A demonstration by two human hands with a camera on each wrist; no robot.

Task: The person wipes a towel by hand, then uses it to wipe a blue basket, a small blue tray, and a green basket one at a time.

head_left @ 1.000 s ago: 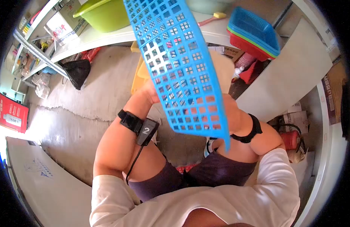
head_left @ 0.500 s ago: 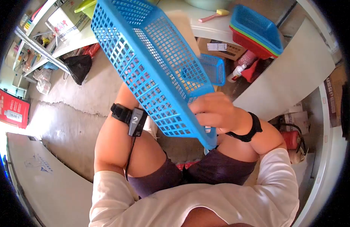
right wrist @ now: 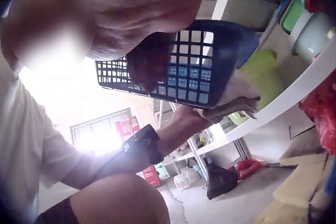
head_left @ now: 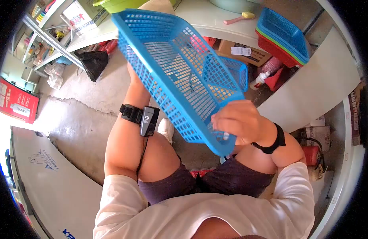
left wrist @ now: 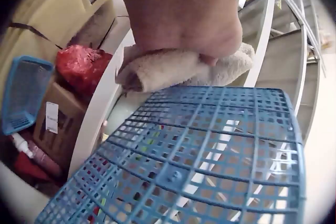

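Note:
The right hand [head_left: 239,120] grips the near end of a blue mesh basket [head_left: 179,75], fingers over its rim. The basket hangs tilted above the thighs, its hollow side facing the head camera, with nothing seen inside. A beige cloth [head_left: 158,5] shows past its far end. In the left wrist view the left hand [left wrist: 184,19] holds this bunched cloth [left wrist: 165,70] against the end of the basket [left wrist: 173,174]. The basket hides the left hand in the head view. The right wrist view shows the left hand [right wrist: 191,118] beneath the basket with the cloth [right wrist: 236,98].
A white shelf [head_left: 207,20] carries a green basin [head_left: 120,5] and a brush [head_left: 239,18]. Stacked baskets [head_left: 283,36] stand at its right. Below are a carton [head_left: 247,53], a smaller blue basket [head_left: 236,71] and a white bottle [head_left: 259,80]. A black bag [head_left: 93,63] hangs left.
The basket has turned from showing its mesh underside to showing its hollow side. The right hand, earlier mostly behind it, is now visible on the rim, and the cloth shows at the far end.

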